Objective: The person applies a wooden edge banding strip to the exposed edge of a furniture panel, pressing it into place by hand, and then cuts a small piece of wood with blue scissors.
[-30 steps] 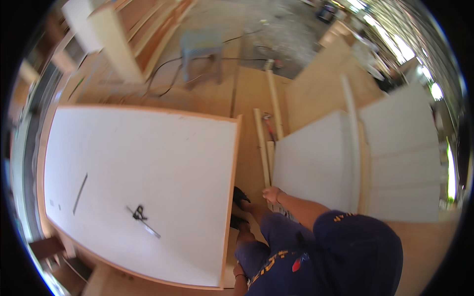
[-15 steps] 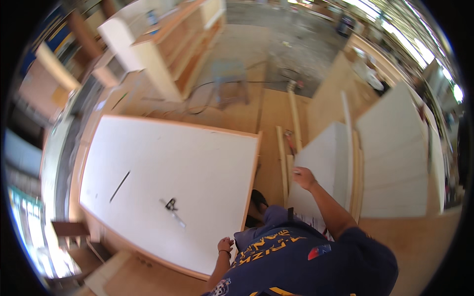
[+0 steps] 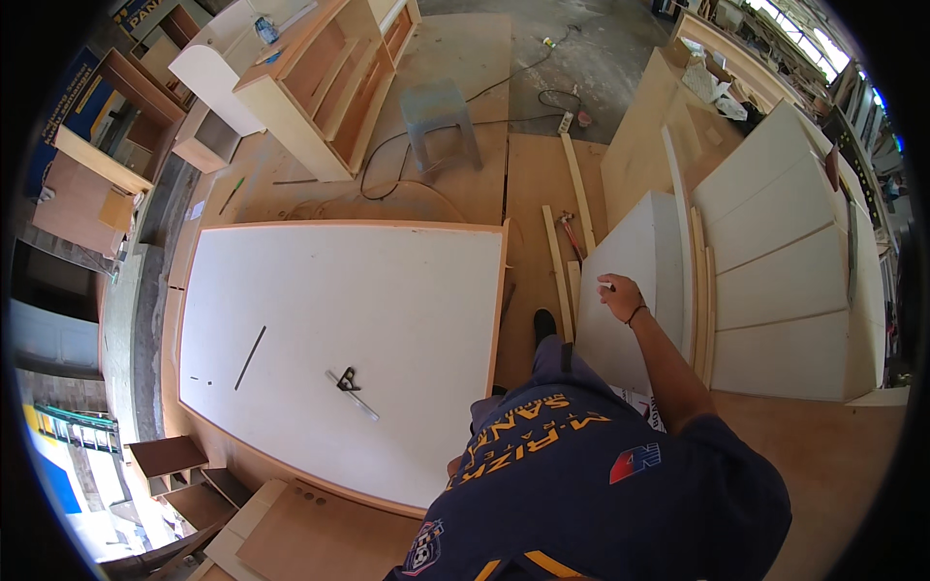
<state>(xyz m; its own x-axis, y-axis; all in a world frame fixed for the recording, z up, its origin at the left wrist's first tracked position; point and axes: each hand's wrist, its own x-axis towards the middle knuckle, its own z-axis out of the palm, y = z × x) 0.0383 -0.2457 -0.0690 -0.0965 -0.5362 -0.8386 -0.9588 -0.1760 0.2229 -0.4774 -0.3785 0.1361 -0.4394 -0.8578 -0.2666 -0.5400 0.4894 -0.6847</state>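
A large white board (image 3: 358, 339) is laid flat on the surface, well to the left of the right hand (image 3: 620, 295), with a combination square (image 3: 351, 385) and a thin dark strip (image 3: 250, 357) resting on it. A smaller white panel (image 3: 630, 290) is stood leaning just under the right hand, in front of a stack of white panels (image 3: 775, 252) further to its right. The right hand is stretched forward and laid on the smaller panel's face, fingers curled around what seems to be a small pencil-like thing; how tightly it is closed cannot be told. The left hand (image 3: 453, 469) is mostly hidden by the shirt near the board's near edge, and its state cannot be told. The step in hand is judged to be marking or steadying the panel; a firmer two-handed hold would be called for next. Thin wooden strips (image 3: 557, 271) are lying just left of the right hand.
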